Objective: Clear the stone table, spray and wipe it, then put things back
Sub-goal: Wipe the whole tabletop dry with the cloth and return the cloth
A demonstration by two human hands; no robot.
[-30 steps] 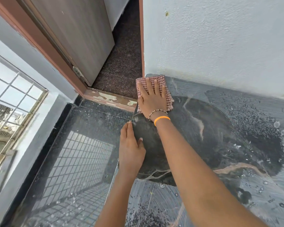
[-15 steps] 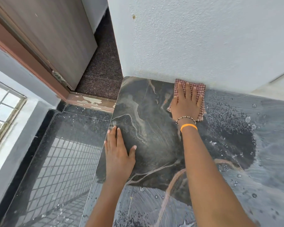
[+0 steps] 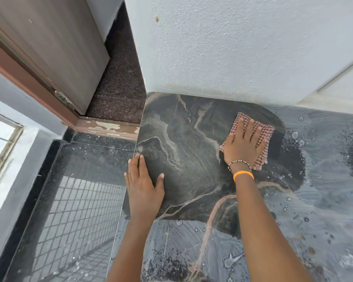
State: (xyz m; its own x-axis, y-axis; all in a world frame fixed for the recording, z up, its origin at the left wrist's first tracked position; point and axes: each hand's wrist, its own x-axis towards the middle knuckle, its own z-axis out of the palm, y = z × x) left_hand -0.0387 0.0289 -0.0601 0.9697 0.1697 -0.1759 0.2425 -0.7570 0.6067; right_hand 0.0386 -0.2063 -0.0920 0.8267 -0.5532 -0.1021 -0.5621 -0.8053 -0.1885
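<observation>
Right hand [image 3: 244, 147] presses checked woven cloth [image 3: 262, 137] flat on veined stone table [image 3: 183, 139].

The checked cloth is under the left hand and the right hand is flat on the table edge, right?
Not quite. The head view shows the checked cloth under the right hand, while the left hand lies flat at the stone table edge.
</observation>
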